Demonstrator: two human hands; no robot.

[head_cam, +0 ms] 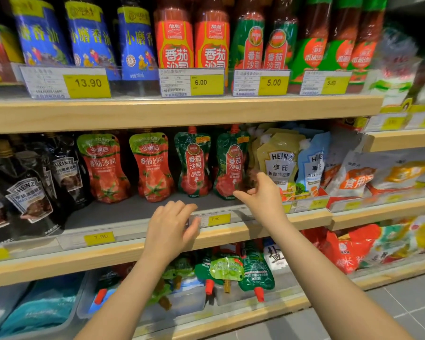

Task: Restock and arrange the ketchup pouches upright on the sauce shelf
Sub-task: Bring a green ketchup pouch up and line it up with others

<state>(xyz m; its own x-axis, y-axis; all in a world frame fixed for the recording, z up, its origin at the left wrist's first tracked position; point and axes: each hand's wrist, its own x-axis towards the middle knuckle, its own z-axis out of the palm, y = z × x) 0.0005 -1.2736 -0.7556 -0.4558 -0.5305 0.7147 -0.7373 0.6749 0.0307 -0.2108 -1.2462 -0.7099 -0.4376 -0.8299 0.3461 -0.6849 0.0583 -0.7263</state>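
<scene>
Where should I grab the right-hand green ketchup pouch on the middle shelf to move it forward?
Probably pinch the green pouch at its narrow waist, coming straight in from the front. It stands upright, the red cap sits close under the upper shelf, and neighbouring pouches crowd both sides. The right hand is already nearest.

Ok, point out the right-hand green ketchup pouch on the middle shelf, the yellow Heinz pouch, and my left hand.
right-hand green ketchup pouch (231, 165), head view, on its red front label.
yellow Heinz pouch (279, 163), head view, on the white label panel.
left hand (169, 227), head view, on the back of the hand.
</scene>
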